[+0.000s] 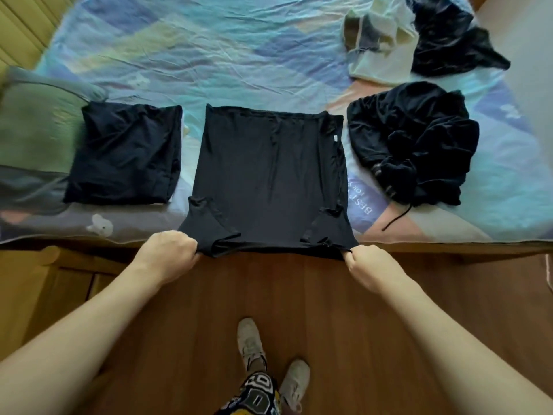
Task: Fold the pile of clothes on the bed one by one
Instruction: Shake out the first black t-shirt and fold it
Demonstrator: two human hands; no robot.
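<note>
With my left hand (172,253) and right hand (366,266) pinching the black shirt (269,175) at the bed's (209,55) near edge, I judge the next move is folding it toward the far side.

Both bare forearms reach forward from the lower corners of the view and converge toward the middle. The left hand (169,253) is curled into a loose fist, knuckles up, its fingers pinching the near left corner of the black garment (269,175). The right hand (369,266) mirrors it (its thumb and forefinger are the visible pinch), gripping the near right corner. The wrists are roughly level with each other and held well apart, with the elbows out of view.
</note>
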